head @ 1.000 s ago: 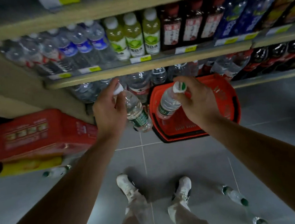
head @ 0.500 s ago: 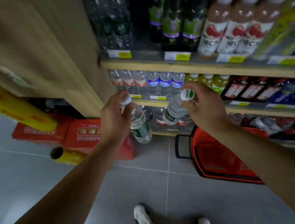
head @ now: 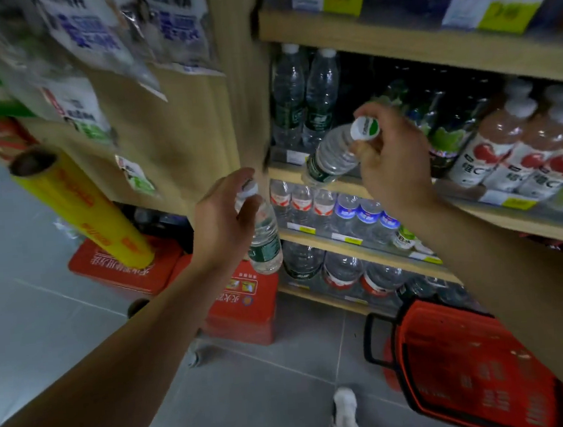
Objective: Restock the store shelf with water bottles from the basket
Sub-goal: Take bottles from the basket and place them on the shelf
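Observation:
My left hand (head: pixel 221 225) grips a clear water bottle (head: pixel 264 240) with a green label by its neck; it hangs upright in front of the shelf's left corner. A second green-label water bottle (head: pixel 331 156) is held by its white cap in my right hand (head: pixel 392 156), tilted with its base touching the front edge of the wooden shelf board (head: pixel 349 182). Two matching bottles (head: pixel 304 99) stand on that shelf at the left. The red basket (head: pixel 471 370) sits on the floor at lower right; its inside looks dark and its contents are unclear.
Lower shelves hold several small water bottles (head: pixel 334 208) and larger ones (head: pixel 343 269). Pink drink bottles (head: pixel 519 148) stand to the right. The shelf's wooden side panel (head: pixel 170 127) carries hanging packets. A yellow roll (head: pixel 82 207) leans over red cartons (head: pixel 128 271) on the grey floor.
The view has swung up and closer to the shelves. My right hand has risen and carried its bottle up to the higher shelf edge. My left hand keeps its bottle lower down.

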### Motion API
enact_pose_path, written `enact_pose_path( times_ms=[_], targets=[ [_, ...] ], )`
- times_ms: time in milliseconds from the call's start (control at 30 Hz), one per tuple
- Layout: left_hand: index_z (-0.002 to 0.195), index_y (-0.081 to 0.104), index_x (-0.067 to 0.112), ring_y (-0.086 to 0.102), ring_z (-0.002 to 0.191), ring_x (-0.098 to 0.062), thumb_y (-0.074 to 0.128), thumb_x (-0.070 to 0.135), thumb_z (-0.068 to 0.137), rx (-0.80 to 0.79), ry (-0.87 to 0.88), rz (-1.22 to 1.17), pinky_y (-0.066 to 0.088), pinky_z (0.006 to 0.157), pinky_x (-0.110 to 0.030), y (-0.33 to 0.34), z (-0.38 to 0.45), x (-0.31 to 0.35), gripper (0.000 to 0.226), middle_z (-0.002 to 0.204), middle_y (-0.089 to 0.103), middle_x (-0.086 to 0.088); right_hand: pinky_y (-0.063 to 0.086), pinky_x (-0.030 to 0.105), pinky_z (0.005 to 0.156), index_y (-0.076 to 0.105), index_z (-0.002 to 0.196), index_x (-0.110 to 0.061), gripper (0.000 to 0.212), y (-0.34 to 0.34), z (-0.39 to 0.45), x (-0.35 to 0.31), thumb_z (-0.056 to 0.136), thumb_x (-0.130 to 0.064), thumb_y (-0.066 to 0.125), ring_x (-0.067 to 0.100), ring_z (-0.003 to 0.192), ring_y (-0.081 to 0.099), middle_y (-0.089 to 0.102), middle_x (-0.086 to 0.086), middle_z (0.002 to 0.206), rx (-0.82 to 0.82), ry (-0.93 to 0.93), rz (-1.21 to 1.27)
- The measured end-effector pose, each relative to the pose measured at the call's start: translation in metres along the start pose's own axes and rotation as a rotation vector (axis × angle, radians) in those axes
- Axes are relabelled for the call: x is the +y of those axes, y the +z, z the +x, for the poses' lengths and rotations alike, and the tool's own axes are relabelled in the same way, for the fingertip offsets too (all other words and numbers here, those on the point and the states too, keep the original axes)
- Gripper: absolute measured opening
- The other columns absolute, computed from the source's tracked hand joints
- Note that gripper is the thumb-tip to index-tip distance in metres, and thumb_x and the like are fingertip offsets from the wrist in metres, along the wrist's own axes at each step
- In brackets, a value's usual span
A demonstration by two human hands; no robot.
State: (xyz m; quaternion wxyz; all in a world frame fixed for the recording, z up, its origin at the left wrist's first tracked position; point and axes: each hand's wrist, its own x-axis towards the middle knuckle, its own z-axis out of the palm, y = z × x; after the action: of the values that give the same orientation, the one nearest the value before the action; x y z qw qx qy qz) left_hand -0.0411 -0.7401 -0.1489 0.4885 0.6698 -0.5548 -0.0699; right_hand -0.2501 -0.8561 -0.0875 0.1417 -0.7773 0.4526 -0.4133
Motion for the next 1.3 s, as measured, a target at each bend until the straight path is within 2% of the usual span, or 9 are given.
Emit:
enact_pose_path(
  times_ms=[100, 167, 500, 667, 800, 900, 1067, 1200, 1300],
  targets=[
    [0.127, 0.061, 0.011, 0.063, 0.108, -0.020, 0.064, 0.011, 0.090, 0.017, -0.003, 0.009, 0.054, 0.090, -0.042, -0.002, 0.015, -0.002, 0.038, 0.119, 0.067, -0.007, 0.033, 0.012, 0.070, 0.062, 0.113, -0.009, 0.034, 0.015, 0.031, -0.007, 0.080, -0.004, 0.066, 0.014, 0.086, 0.055, 0.066, 0.009, 0.106, 0.016, -0.042, 0.049],
    [0.126, 0.062, 0.011, 0.062, 0.107, -0.019, 0.065, 0.011, 0.089, 0.036, 0.013, 0.033, 0.055, 0.088, -0.042, -0.001, 0.024, -0.002, 0.037, 0.119, 0.067, -0.006, 0.033, 0.011, 0.072, 0.062, 0.113, -0.009, 0.034, 0.027, 0.048, -0.008, 0.079, -0.005, 0.066, 0.012, 0.087, 0.055, 0.066, 0.009, 0.107, 0.013, -0.067, 0.066],
    [0.118, 0.065, 0.013, 0.064, 0.096, -0.018, 0.065, 0.013, 0.084, 0.125, 0.009, 0.052, 0.057, 0.078, -0.041, 0.021, 0.063, 0.004, 0.033, 0.108, 0.070, -0.005, 0.048, 0.038, 0.078, 0.063, 0.108, -0.007, 0.028, 0.075, 0.101, -0.003, 0.080, -0.005, 0.065, 0.031, 0.097, 0.062, 0.065, 0.012, 0.106, 0.021, -0.182, 0.065],
    [0.120, 0.065, 0.010, 0.065, 0.099, -0.019, 0.067, 0.012, 0.086, 0.142, 0.008, 0.081, 0.057, 0.080, -0.039, 0.027, 0.074, 0.000, 0.034, 0.111, 0.070, -0.007, 0.045, 0.035, 0.073, 0.063, 0.108, -0.004, 0.027, 0.086, 0.112, -0.001, 0.081, -0.004, 0.063, 0.036, 0.094, 0.062, 0.065, 0.017, 0.108, 0.024, -0.261, 0.033],
    [0.121, 0.065, 0.010, 0.064, 0.099, -0.016, 0.068, 0.012, 0.086, 0.131, -0.001, 0.123, 0.054, 0.081, -0.029, 0.029, 0.077, -0.004, 0.035, 0.112, 0.070, -0.005, 0.039, 0.033, 0.071, 0.062, 0.109, -0.003, 0.028, 0.091, 0.116, 0.005, 0.081, -0.005, 0.061, 0.039, 0.093, 0.061, 0.063, 0.019, 0.110, 0.016, -0.286, -0.003],
    [0.121, 0.065, 0.011, 0.063, 0.099, -0.014, 0.068, 0.013, 0.087, 0.129, -0.016, 0.125, 0.050, 0.080, -0.023, 0.030, 0.076, -0.008, 0.035, 0.111, 0.070, -0.005, 0.035, 0.027, 0.068, 0.062, 0.116, -0.006, 0.033, 0.100, 0.109, 0.006, 0.083, -0.005, 0.061, 0.039, 0.092, 0.062, 0.062, 0.019, 0.115, -0.029, -0.236, -0.015],
    [0.122, 0.064, 0.010, 0.064, 0.099, -0.014, 0.067, 0.014, 0.088, 0.120, -0.003, 0.099, 0.056, 0.081, -0.034, 0.031, 0.074, -0.013, 0.034, 0.112, 0.070, -0.005, 0.038, 0.023, 0.074, 0.062, 0.120, -0.009, 0.036, 0.108, 0.111, 0.004, 0.085, -0.005, 0.061, 0.033, 0.101, 0.062, 0.064, 0.017, 0.118, -0.039, -0.140, 0.068],
    [0.123, 0.064, 0.012, 0.064, 0.100, -0.014, 0.069, 0.013, 0.088, 0.123, -0.021, 0.090, 0.057, 0.081, -0.036, 0.031, 0.073, -0.015, 0.035, 0.113, 0.069, -0.004, 0.043, 0.028, 0.079, 0.058, 0.124, -0.010, 0.038, 0.119, 0.120, 0.000, 0.086, -0.011, 0.062, 0.029, 0.100, 0.063, 0.067, 0.012, 0.115, -0.041, -0.022, 0.140],
    [0.122, 0.064, 0.011, 0.064, 0.100, -0.014, 0.069, 0.012, 0.088, 0.127, -0.007, 0.076, 0.056, 0.081, -0.035, 0.034, 0.074, -0.016, 0.035, 0.113, 0.070, -0.004, 0.044, 0.027, 0.078, 0.058, 0.123, -0.006, 0.038, 0.133, 0.123, 0.004, 0.087, -0.014, 0.065, 0.031, 0.100, 0.064, 0.068, 0.013, 0.112, -0.009, 0.010, 0.195]
  ],
)
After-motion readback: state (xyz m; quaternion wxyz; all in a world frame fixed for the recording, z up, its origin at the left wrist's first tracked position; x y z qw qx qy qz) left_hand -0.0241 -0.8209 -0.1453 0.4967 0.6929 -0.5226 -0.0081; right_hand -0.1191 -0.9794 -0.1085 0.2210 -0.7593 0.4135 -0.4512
